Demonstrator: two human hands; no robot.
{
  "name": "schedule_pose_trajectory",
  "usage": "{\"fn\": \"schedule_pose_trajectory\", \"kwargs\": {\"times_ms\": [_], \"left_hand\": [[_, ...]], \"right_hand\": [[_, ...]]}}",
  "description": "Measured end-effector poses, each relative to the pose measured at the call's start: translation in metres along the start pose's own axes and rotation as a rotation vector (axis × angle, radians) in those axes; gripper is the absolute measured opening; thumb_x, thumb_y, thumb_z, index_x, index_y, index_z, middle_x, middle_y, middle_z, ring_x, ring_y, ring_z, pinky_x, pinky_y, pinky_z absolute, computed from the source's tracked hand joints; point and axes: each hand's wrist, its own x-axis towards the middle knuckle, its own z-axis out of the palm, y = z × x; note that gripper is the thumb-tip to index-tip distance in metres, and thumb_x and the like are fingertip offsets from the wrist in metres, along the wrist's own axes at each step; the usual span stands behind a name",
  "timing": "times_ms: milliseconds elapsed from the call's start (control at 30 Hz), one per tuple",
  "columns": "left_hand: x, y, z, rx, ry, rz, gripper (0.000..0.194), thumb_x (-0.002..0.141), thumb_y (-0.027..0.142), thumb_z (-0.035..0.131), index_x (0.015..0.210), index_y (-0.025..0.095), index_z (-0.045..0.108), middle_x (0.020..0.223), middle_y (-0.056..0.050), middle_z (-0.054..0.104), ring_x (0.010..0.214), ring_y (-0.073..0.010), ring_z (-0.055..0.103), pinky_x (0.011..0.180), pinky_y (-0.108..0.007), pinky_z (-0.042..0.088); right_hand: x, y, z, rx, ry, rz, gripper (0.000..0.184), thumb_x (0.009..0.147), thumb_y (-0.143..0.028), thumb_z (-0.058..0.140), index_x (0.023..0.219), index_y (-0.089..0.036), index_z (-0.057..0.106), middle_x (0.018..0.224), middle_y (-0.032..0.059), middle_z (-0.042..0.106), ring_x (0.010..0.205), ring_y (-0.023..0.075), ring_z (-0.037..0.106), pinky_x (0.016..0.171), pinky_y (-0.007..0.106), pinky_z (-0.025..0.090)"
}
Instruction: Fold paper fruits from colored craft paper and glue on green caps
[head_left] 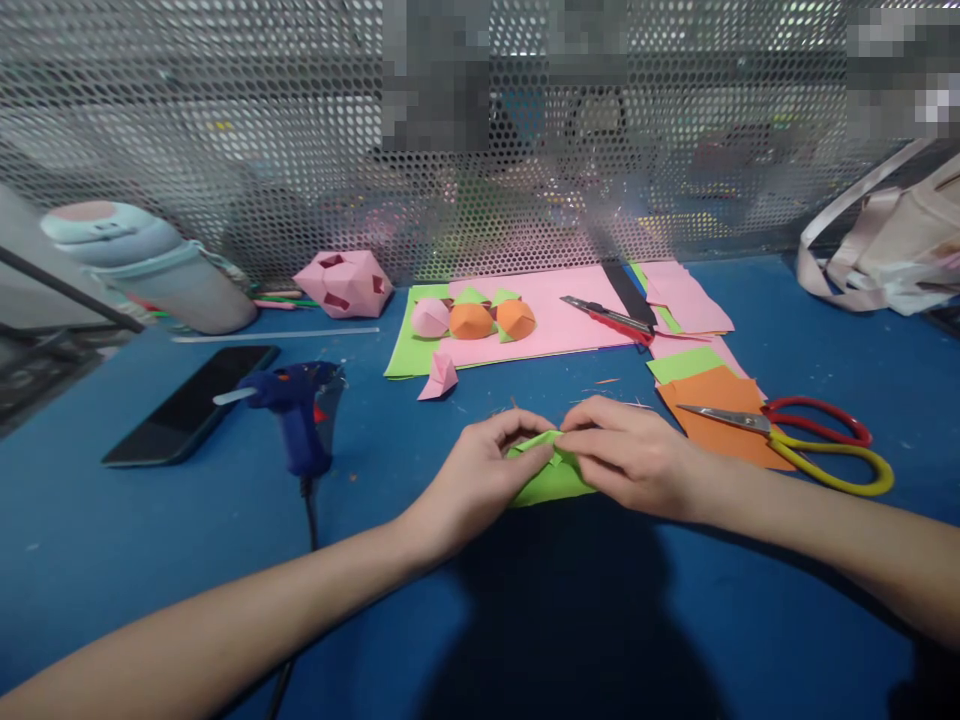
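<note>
Both hands meet over a partly folded green paper point(550, 481) lying on the blue table point(150, 540). My left hand point(480, 470) pinches its left side with thumb and fingers. My right hand point(637, 455) presses and grips its right upper edge. The paper's middle is partly hidden under my fingers. Beyond them lies a small folded pink paper piece point(439, 378).
A blue glue gun point(296, 405) and a dark phone point(191, 403) lie left. Red-and-yellow scissors point(817, 445) rest on orange paper point(720, 415) at right. Folded paper fruits point(472, 318), a red utility knife point(609, 319) and pink sheets lie behind. A bottle point(150, 265), a pink paper model point(343, 282) and mesh wall.
</note>
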Motion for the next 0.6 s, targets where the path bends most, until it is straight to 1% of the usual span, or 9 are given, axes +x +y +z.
{"fn": "schedule_pose_trajectory", "kwargs": {"times_ms": [133,300,367,467,600], "left_hand": [[-0.0005,-0.0001,-0.0005,0.048,-0.002,0.031,0.016,0.082,0.028,0.055,0.087,0.016,0.065,0.084,-0.002,0.065,0.08,-0.0156,0.058,0.073,-0.024,0.043],[-0.0019,0.0001,0.0005,0.094,0.008,0.084,0.013,0.083,0.025,0.054,0.083,0.017,0.064,0.078,-0.001,0.062,0.075,-0.0139,0.055,0.071,-0.024,0.041],[-0.0021,-0.0002,0.0011,0.121,0.019,0.097,0.012,0.083,0.023,0.054,0.082,0.017,0.064,0.078,0.0,0.062,0.075,-0.0136,0.054,0.071,-0.024,0.04],[-0.0018,-0.0017,0.0013,0.149,0.018,0.117,0.011,0.082,0.019,0.053,0.083,0.018,0.063,0.079,0.0,0.062,0.077,-0.0139,0.054,0.073,-0.025,0.04],[-0.001,-0.0042,0.0017,0.134,-0.022,0.117,0.016,0.076,0.011,0.051,0.087,0.017,0.061,0.084,0.0,0.062,0.079,-0.0139,0.055,0.071,-0.024,0.04]], "right_hand": [[0.0008,-0.0032,0.004,0.087,0.052,0.072,0.021,0.089,-0.011,0.046,0.099,-0.018,0.063,0.095,0.0074,0.06,0.086,0.0147,0.057,0.076,0.028,0.049],[0.0034,-0.0062,0.0058,0.129,0.108,0.241,0.018,0.083,-0.007,0.051,0.094,-0.017,0.062,0.084,0.0029,0.06,0.078,0.0131,0.056,0.07,0.026,0.045],[0.004,-0.0063,0.0056,0.126,0.109,0.274,0.016,0.082,-0.006,0.053,0.09,-0.017,0.062,0.081,0.0019,0.06,0.076,0.0125,0.055,0.068,0.025,0.044],[0.004,-0.0055,0.0058,0.116,0.108,0.271,0.014,0.082,-0.007,0.053,0.087,-0.016,0.063,0.079,0.0022,0.06,0.074,0.0124,0.055,0.067,0.025,0.043],[0.0033,-0.0036,0.0078,0.102,0.128,0.212,0.014,0.084,-0.008,0.052,0.087,-0.016,0.063,0.079,0.0033,0.06,0.075,0.013,0.055,0.067,0.025,0.044]]}}
